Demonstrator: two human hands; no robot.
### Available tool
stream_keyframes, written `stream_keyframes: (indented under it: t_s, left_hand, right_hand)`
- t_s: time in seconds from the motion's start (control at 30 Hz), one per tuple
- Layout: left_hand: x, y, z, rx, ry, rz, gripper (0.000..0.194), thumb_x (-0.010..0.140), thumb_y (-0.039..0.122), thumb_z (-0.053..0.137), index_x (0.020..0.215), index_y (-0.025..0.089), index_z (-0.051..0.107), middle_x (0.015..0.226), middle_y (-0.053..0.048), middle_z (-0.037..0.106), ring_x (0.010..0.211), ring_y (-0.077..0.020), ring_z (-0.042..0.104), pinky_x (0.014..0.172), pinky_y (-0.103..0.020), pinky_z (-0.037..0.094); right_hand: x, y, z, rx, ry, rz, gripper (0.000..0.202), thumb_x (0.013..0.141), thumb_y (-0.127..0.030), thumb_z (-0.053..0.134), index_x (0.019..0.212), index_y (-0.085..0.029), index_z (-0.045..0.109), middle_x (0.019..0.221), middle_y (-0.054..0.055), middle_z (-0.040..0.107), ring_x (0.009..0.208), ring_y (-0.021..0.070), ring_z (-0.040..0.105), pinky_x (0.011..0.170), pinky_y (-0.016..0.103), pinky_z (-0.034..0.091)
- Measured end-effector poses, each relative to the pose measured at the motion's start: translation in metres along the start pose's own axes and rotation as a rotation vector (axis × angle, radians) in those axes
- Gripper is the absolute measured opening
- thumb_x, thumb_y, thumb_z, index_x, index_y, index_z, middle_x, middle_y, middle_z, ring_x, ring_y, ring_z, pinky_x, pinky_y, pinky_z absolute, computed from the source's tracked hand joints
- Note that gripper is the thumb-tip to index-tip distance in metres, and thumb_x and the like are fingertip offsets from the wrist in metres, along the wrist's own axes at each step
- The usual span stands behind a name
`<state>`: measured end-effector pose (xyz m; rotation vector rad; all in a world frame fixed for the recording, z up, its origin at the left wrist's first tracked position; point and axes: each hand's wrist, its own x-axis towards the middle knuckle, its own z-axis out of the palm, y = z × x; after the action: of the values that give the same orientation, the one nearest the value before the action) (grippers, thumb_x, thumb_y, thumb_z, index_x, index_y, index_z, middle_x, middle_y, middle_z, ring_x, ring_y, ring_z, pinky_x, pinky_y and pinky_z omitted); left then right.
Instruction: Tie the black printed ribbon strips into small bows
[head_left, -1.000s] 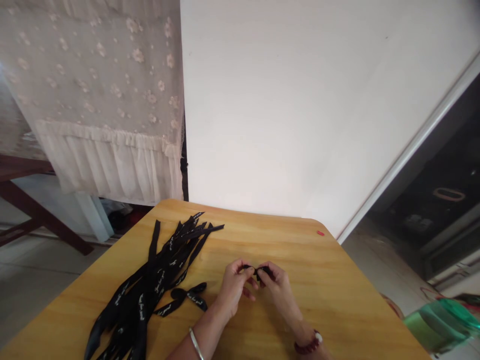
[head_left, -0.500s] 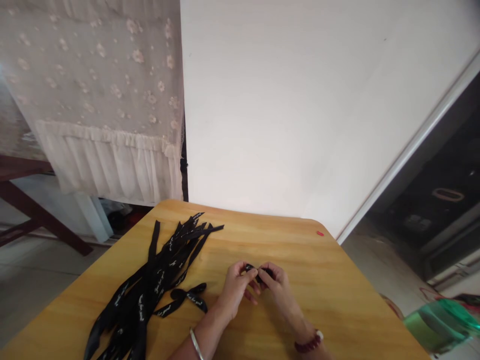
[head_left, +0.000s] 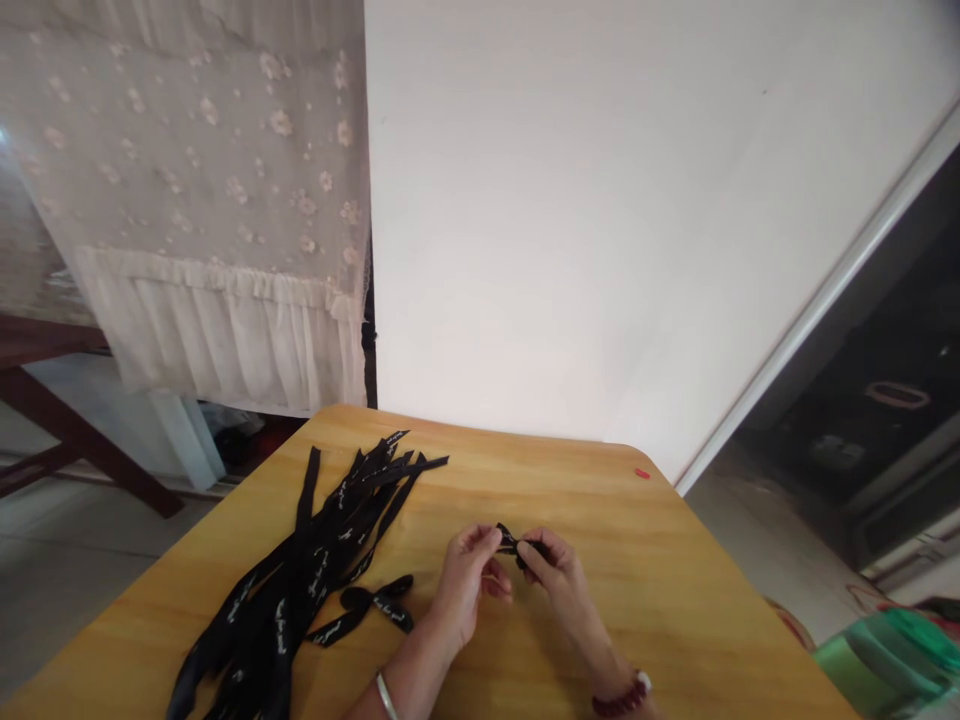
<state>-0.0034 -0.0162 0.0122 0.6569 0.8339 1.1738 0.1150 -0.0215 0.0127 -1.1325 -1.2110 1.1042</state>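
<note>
A short black ribbon (head_left: 507,538) with white lettering is held above the table between my two hands. Thumb and fingertips of my left hand (head_left: 474,570) pinch its left part. My right hand (head_left: 553,568) grips the bunched right part, and its fingers hide some of it. Left of my hands, a ribbon bow (head_left: 375,601) of the same black printed ribbon lies on the table. Beyond it is a long heap of black ribbon strips (head_left: 315,560), running from the near left edge toward the back.
The wooden table (head_left: 600,640) stands against a white panel (head_left: 495,220). A small red piece (head_left: 643,473) lies near its back right corner. A green transparent container (head_left: 885,660) is beside the table at right. A lace curtain (head_left: 225,200) hangs at back left.
My hands have drawn slightly apart, the left one shifting left. More of the ribbon between them now shows. The view has tilted a little.
</note>
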Motion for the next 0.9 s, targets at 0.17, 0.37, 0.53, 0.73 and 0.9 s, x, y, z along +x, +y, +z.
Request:
stream_keyframes:
  t_s: [0.17, 0.37, 0.53, 0.73, 0.9]
  left_hand:
    - [-0.0007, -0.0009, 0.0006, 0.083, -0.056, -0.018, 0.025, 0.054, 0.026, 0.067, 0.069, 0.014, 0.052, 0.057, 0.003, 0.053, 0.035, -0.0063, 0.047, 0.031, -0.019, 0.040]
    - [-0.0004, -0.0023, 0.0009, 0.148, -0.051, -0.008, 0.020, 0.056, 0.026, 0.064, 0.064, 0.014, 0.051, 0.049, 0.003, 0.053, 0.033, -0.0072, 0.045, 0.031, -0.019, 0.039]
    - [0.0009, -0.0034, -0.0008, 0.071, -0.026, 0.023, 0.015, 0.058, 0.022, 0.063, 0.062, 0.014, 0.051, 0.043, 0.005, 0.049, 0.033, -0.0083, 0.047, 0.031, -0.020, 0.039]
    - [0.0046, -0.0029, -0.0048, -0.107, 0.001, -0.003, 0.014, 0.054, 0.009, 0.066, 0.064, 0.010, 0.056, 0.061, -0.004, 0.063, 0.054, -0.0112, 0.060, 0.054, -0.021, 0.050]
    - [0.0070, -0.0023, -0.0071, -0.185, 0.004, -0.025, 0.015, 0.055, 0.008, 0.069, 0.067, 0.009, 0.059, 0.062, -0.005, 0.064, 0.056, -0.0110, 0.061, 0.059, -0.021, 0.051]
  right_hand:
    - [0.0008, 0.0036, 0.0002, 0.005, 0.004, -0.016, 0.026, 0.062, -0.040, 0.064, 0.060, -0.015, 0.055, 0.046, -0.006, 0.044, 0.043, 0.0080, 0.038, 0.043, 0.020, 0.031]
    - [0.0012, 0.0074, 0.0020, -0.053, 0.026, -0.033, 0.028, 0.061, -0.041, 0.064, 0.057, -0.016, 0.053, 0.044, -0.006, 0.043, 0.042, 0.0083, 0.039, 0.043, 0.020, 0.032]
    - [-0.0026, 0.0029, 0.0029, 0.008, -0.008, -0.005, 0.028, 0.065, -0.042, 0.060, 0.061, -0.015, 0.055, 0.051, -0.003, 0.049, 0.047, 0.0098, 0.043, 0.046, 0.021, 0.035]
    - [-0.0038, 0.0038, 0.0010, 0.072, 0.021, 0.026, 0.027, 0.067, -0.042, 0.060, 0.067, -0.015, 0.057, 0.054, -0.002, 0.051, 0.050, 0.0107, 0.045, 0.048, 0.021, 0.036]
    - [-0.0032, 0.0072, -0.0001, 0.072, 0.023, 0.023, 0.026, 0.069, -0.041, 0.059, 0.066, -0.015, 0.056, 0.054, -0.002, 0.050, 0.050, 0.0105, 0.045, 0.049, 0.021, 0.036]
